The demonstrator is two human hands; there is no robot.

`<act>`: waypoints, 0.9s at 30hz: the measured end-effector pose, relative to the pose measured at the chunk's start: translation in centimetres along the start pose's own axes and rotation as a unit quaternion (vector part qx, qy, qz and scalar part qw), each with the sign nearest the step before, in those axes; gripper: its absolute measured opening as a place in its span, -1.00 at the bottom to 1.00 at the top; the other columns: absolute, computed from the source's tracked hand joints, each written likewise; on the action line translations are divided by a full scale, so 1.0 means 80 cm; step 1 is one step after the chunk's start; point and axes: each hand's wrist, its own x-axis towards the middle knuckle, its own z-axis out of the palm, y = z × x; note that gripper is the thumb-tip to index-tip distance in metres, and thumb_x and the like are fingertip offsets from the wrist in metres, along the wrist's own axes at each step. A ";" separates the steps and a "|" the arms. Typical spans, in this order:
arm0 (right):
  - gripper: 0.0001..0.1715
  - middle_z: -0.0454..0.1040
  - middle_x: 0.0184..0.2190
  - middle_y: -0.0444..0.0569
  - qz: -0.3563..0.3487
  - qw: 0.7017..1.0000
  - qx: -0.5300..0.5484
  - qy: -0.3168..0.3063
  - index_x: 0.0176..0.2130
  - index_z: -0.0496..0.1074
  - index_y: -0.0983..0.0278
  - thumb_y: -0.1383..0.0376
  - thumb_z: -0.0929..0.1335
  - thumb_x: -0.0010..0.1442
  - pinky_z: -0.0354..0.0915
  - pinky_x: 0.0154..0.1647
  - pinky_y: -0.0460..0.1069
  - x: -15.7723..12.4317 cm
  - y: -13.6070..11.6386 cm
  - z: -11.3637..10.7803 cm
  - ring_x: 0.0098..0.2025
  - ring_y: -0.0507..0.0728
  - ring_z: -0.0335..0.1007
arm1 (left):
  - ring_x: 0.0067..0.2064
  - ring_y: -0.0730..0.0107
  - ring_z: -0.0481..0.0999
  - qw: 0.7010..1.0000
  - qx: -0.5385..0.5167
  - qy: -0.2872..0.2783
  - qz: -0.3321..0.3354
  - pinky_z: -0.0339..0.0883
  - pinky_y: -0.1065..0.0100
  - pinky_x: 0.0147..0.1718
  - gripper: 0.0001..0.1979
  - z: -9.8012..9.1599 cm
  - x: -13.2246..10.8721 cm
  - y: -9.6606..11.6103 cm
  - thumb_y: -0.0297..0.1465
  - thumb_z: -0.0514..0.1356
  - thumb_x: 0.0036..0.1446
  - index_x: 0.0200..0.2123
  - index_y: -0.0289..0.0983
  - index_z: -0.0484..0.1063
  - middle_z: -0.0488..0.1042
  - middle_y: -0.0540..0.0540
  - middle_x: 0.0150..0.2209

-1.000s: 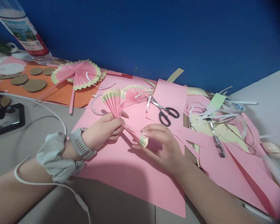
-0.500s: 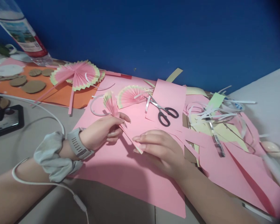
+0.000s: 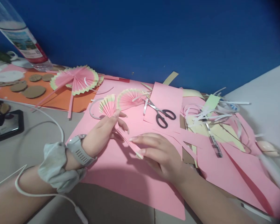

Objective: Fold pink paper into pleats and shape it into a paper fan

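Observation:
My left hand (image 3: pixel 105 127) pinches a pleated pink paper fan (image 3: pixel 108 105) with a yellow-green edge near its middle. The fan's upper half spreads above my fingers; its lower half, folded narrow, slants down to the right. At that lower end my right hand (image 3: pixel 158 149) holds the tip between thumb and fingers. Under both hands lies a large pink sheet (image 3: pixel 130 186). Just behind, a second pleated fan (image 3: pixel 130 98) rests beside black-handled scissors (image 3: pixel 162 115), whose blades reach its right side.
A round pleated fan with sticks (image 3: pixel 77 77) and cardboard discs (image 3: pixel 34 91) lie on orange paper (image 3: pixel 70 104). A bottle (image 3: pixel 25 42) stands back left, a phone (image 3: pixel 8 126) left. Paper strips (image 3: pixel 200 113), a pen (image 3: pixel 213 140) and pink paper (image 3: pixel 242 177) lie right. A blue wall rises behind.
The upper part of the held fan has spread wider, and its folded lower part looks broader. My left hand's fingers have shifted slightly. The camera view has moved a little.

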 end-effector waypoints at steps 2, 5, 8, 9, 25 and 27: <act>-0.83 0.52 -0.16 0.18 -0.006 1.000 0.016 0.000 -0.15 0.27 0.26 0.43 0.27 0.22 0.43 -0.09 0.09 0.000 0.001 0.001 -0.06 0.13 0.45 | -0.44 0.43 0.45 0.999 0.049 0.004 0.017 0.40 0.39 -0.41 -0.63 0.002 -0.002 0.001 -0.12 0.02 0.20 -0.29 -0.33 0.38 0.43 -0.10 -0.37; -0.81 0.53 -0.18 0.17 0.000 1.000 0.014 0.010 -0.13 0.26 0.26 0.44 0.25 0.22 0.42 -0.09 0.10 0.001 0.002 0.000 -0.08 0.12 0.46 | -0.51 0.47 0.42 0.989 0.136 -0.053 0.014 0.37 0.40 -0.45 -0.66 0.003 -0.004 0.005 -0.18 0.06 0.19 -0.40 -0.36 0.37 0.44 -0.12 -0.42; -0.79 0.54 -0.19 0.13 0.008 1.000 0.003 0.024 -0.12 0.27 0.25 0.45 0.23 0.23 0.42 -0.13 0.09 0.000 0.002 -0.001 -0.11 0.11 0.47 | -0.60 0.47 0.37 0.980 0.166 -0.110 -0.015 0.31 0.41 -0.55 -0.70 0.002 -0.004 0.007 -0.23 0.07 0.20 -0.20 -0.37 0.34 0.41 -0.05 -0.55; -0.79 0.54 -0.19 0.12 0.015 1.000 0.002 0.027 -0.12 0.27 0.24 0.45 0.23 0.23 0.42 -0.14 0.09 0.000 0.002 -0.001 -0.12 0.11 0.47 | -0.64 0.47 0.34 0.980 0.159 -0.119 -0.029 0.27 0.42 -0.59 -0.68 0.002 -0.004 0.007 -0.23 0.05 0.21 -0.12 -0.38 0.31 0.38 -0.01 -0.61; -0.59 0.47 -0.26 -0.03 0.092 0.985 0.097 0.113 -0.10 0.28 0.24 0.59 0.28 0.10 0.41 -0.16 0.04 -0.003 0.004 0.001 -0.16 0.07 0.44 | -0.64 0.54 0.08 0.962 0.125 -0.213 -0.114 0.07 0.42 -0.57 -0.77 0.001 -0.003 0.014 -0.26 -0.03 0.22 -0.28 -0.31 0.28 0.09 0.14 -0.70; -0.60 0.46 -0.25 -0.02 0.106 0.981 0.107 0.118 -0.10 0.29 0.22 0.58 0.28 0.11 0.41 -0.15 0.06 -0.004 0.004 0.002 -0.15 0.08 0.44 | -0.64 0.53 0.06 0.964 0.102 -0.217 -0.112 0.07 0.41 -0.56 -0.77 0.002 -0.002 0.015 -0.29 -0.06 0.24 -0.27 -0.30 0.28 0.09 0.13 -0.71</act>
